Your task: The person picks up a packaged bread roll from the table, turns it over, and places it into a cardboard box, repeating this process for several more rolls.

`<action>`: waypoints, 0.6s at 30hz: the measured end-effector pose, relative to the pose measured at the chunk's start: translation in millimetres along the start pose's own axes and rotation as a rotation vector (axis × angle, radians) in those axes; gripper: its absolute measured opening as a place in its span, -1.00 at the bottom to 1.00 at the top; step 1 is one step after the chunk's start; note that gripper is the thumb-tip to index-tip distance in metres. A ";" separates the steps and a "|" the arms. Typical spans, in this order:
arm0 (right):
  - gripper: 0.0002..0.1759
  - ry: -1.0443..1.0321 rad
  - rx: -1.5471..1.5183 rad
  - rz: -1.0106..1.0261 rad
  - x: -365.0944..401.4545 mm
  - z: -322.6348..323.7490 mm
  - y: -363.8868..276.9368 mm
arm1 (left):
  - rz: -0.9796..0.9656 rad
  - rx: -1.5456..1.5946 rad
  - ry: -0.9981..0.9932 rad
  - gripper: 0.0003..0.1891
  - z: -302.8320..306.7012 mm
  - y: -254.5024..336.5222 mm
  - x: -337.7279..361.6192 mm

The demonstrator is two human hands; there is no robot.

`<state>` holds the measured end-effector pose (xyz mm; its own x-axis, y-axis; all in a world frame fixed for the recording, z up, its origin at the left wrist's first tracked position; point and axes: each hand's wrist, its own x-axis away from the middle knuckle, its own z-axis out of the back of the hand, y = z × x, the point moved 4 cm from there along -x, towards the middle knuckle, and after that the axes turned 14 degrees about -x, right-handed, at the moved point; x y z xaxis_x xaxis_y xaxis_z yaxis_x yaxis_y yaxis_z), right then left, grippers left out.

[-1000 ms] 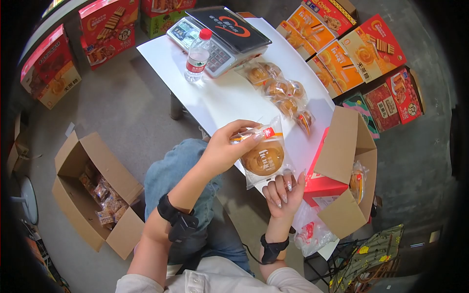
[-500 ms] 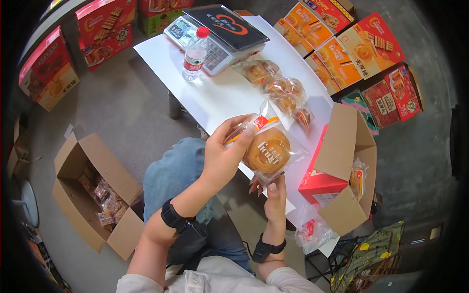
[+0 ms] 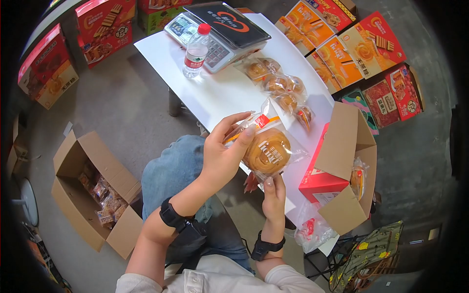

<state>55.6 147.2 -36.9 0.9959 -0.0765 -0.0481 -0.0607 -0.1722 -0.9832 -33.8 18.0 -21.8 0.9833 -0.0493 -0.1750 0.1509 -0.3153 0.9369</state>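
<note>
A round golden bread roll in a clear printed wrapper [image 3: 269,152] is held up above the near edge of the white table. My left hand [image 3: 223,152] grips the wrapper's upper left side, thumb across the front and fingers behind. Lower down, my right hand [image 3: 274,198] has its thumb and a finger at the wrapper's bottom edge; its other fingers are partly hidden behind. Beyond the held roll, several more wrapped bread rolls [image 3: 287,102] lie in a row on the table.
On the white table [image 3: 163,53] stand a scale [image 3: 215,54] and a water bottle [image 3: 195,53]. An open red carton [image 3: 337,161] with wrapped bread is at right. Another open carton [image 3: 73,195] holds small packets on the floor. Printed boxes [image 3: 337,63] stand behind the table.
My right hand's thumb and finger have come up and closed on the wrapper's bottom edge. The roll tilts slightly; my left hand keeps its grip.
</note>
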 end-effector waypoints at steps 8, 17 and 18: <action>-0.45 -0.012 -0.037 -0.021 -0.2 0.3 2.8 | 0.006 -0.094 -0.032 -0.67 2.5 2.8 0.1; -0.32 0.103 -0.169 0.098 -7.1 0.7 -2.0 | -0.021 -0.125 -0.018 -0.66 -1.8 4.7 4.1; -0.32 0.103 -0.169 0.097 -7.5 0.7 -2.7 | -0.012 -0.122 -0.019 -0.65 -1.6 5.0 4.4</action>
<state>48.4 148.9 -34.0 0.9732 -0.1993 -0.1146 -0.1753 -0.3210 -0.9307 -28.6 17.7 -17.4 0.9795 -0.0651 -0.1908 0.1747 -0.1984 0.9644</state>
